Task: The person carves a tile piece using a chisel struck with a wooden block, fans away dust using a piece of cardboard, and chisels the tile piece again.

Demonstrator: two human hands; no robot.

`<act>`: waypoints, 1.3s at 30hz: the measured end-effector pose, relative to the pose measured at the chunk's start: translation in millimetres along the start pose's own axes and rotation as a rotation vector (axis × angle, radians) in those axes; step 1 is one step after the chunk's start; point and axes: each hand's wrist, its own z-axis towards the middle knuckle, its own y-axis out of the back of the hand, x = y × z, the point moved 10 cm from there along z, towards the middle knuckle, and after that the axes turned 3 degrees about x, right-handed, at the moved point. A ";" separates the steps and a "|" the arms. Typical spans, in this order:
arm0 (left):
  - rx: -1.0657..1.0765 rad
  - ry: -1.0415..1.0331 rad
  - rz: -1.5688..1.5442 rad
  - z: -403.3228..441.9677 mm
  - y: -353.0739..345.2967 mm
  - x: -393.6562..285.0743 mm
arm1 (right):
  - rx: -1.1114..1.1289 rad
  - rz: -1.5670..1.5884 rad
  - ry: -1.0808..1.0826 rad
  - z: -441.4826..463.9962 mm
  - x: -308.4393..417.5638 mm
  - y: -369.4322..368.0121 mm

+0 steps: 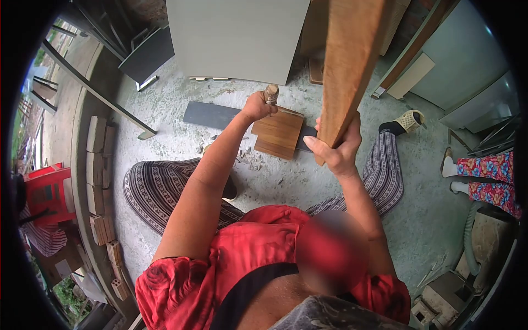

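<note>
At the far left edge, beyond a low ledge (pixel 82 159), sits a red plastic chair (pixel 52 192); nearer is a brown carton (pixel 60 263) with a pale patch, any print on it too small to read. Bricks (pixel 95 168) stand in a row along the ledge's inner side.

Left of centre, the left arm reaches forward nearly straight. The left hand (pixel 258 107) is wrapped around the upright handle of a chisel-like tool (pixel 271 93), whose worn top shows above the fist; its lower end is hidden. The tool stands at the far left part of a flat brown wooden piece (pixel 278 133), which lies in the middle of the floor between the person's legs, across a dark board (pixel 212 114). Shavings (pixel 253 161) are scattered on its near left side.

Right of centre, the right elbow is bent and the forearm raised. The right hand (pixel 338 151) grasps a thick wooden bar (pixel 349 66) near its lower end, thumb across the near face; the bar slants up toward the camera.

Farther right are the person's sandal (pixel 410 121) and, at the edge, another person's floral trousers (pixel 487 168).
</note>
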 end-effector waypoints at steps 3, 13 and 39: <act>0.003 -0.017 -0.077 -3.3 -0.2 -4.3 | 0.113 -0.363 -0.038 -7.7 -40.7 -0.9; -0.038 -0.020 -0.278 -0.3 16.9 -5.5 | 0.249 -0.136 -0.390 -19.3 -80.2 0.2; -0.013 0.060 0.076 -4.3 3.0 -17.7 | 0.120 -0.079 -0.130 3.0 -11.5 -4.0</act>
